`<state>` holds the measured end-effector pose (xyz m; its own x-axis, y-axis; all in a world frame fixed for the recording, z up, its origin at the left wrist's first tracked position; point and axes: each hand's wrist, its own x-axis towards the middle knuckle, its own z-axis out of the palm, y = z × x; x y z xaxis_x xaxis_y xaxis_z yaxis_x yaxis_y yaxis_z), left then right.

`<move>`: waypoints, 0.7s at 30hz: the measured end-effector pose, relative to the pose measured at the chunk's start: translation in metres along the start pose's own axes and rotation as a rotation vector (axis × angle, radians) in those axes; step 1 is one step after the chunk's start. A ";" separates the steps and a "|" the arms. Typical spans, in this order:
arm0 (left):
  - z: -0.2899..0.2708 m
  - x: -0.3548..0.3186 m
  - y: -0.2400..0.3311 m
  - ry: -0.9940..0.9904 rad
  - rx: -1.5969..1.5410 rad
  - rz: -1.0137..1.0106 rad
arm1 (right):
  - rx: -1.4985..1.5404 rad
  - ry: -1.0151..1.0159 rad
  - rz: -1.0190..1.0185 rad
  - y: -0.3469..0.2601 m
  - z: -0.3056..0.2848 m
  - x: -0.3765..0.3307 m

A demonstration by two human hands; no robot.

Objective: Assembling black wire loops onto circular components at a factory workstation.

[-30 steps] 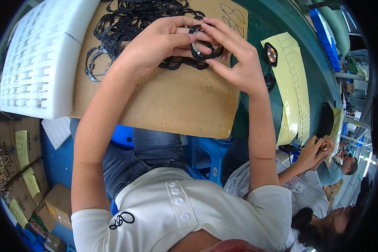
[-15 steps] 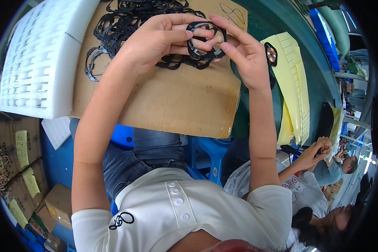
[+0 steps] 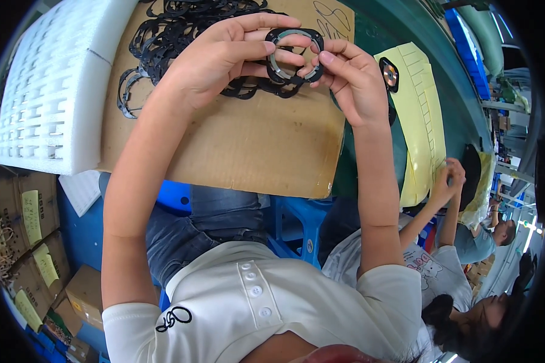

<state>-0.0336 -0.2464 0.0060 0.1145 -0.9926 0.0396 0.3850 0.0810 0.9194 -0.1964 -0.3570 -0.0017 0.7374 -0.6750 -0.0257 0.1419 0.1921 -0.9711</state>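
Note:
Between both hands I hold up a black ring-shaped frame (image 3: 276, 71) with a silvery inner band, above the far part of the cardboard. My left hand (image 3: 230, 57) pinches its left side with the thumb in front; some fingers show through the opening. My right hand (image 3: 351, 72) grips the right side between thumb and fingers. Behind my left hand a heap of similar black frames (image 3: 163, 45) is spread on the cardboard sheet (image 3: 254, 145). One frame (image 3: 125, 94) lies a little apart at the heap's left edge.
White foam blocks (image 3: 48, 91) stand at the left edge. To the right, yellow paper sheets (image 3: 415, 121) lie on the green table, with a black part with a copper-coloured centre (image 3: 390, 75) beside them. A co-worker's hands (image 3: 448, 181) are farther right. Cardboard boxes (image 3: 85, 293) stand at lower left.
The ring-shaped frame has turned slightly in my hands and shifted a little left. My right fingers have curled closer to its edge. The co-worker's hands have moved up.

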 end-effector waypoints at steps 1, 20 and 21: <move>0.001 0.000 0.001 -0.004 0.008 -0.021 | 0.018 0.007 0.019 0.000 -0.001 0.000; -0.005 0.009 -0.015 -0.030 -0.088 0.053 | -0.023 0.060 -0.013 -0.006 0.010 -0.005; -0.005 0.010 -0.016 -0.036 -0.117 0.046 | -0.032 0.053 -0.014 -0.006 0.010 -0.005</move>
<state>-0.0335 -0.2568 -0.0100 0.1020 -0.9901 0.0966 0.4845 0.1343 0.8644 -0.1943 -0.3472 0.0069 0.6997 -0.7140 -0.0241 0.1297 0.1601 -0.9785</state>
